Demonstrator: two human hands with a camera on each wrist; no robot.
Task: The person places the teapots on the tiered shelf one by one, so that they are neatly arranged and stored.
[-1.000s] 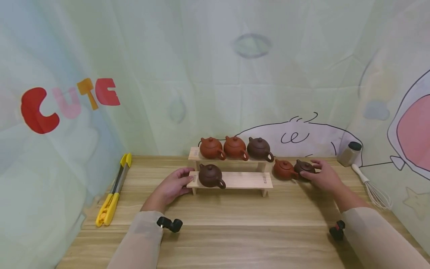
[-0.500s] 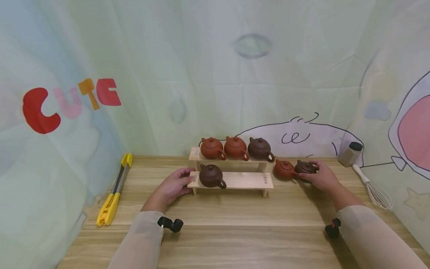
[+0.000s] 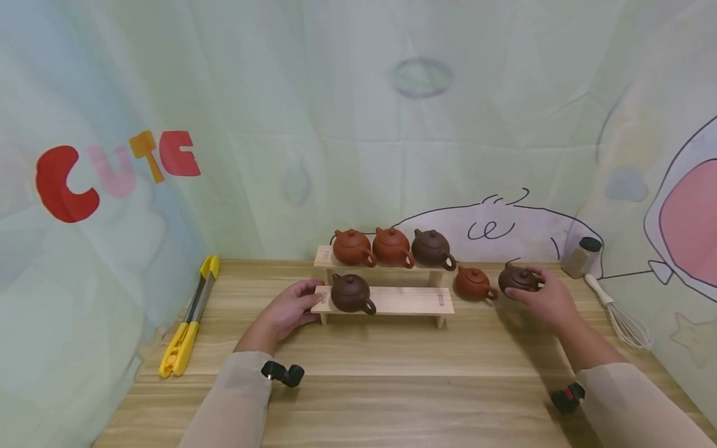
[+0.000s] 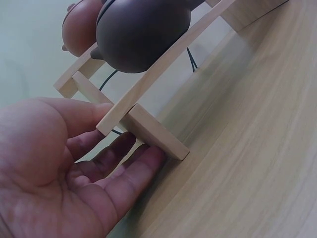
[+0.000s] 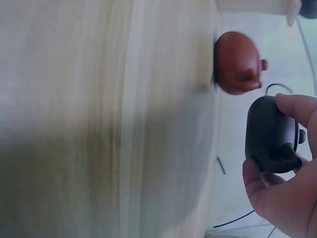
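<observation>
My right hand [image 3: 549, 303] grips a dark brown teapot [image 3: 516, 279] by its body. In the right wrist view this teapot [image 5: 270, 131] hangs above the table, thumb on one side and fingers on the other. Just left of it a red-brown teapot [image 3: 472, 283] stands on the table. My left hand [image 3: 291, 308] holds the left end of the two-step wooden stand [image 3: 411, 298]; the left wrist view shows its thumb on the lower board [image 4: 116, 116] and fingers beneath, by the leg. On that board sits another dark teapot [image 3: 350, 292].
The upper step bears two red-brown teapots [image 3: 351, 246] and one dark teapot [image 3: 430, 247]. Yellow-handled tongs [image 3: 190, 317] lie at the left. A jar with a dark lid [image 3: 582, 258] and a whisk [image 3: 618, 311] are at the right. A printed curtain [image 3: 358, 124] hangs behind.
The dark teapot in my right hand has risen off the table and moved slightly right, away from the red-brown one. My left hand stays at the stand.
</observation>
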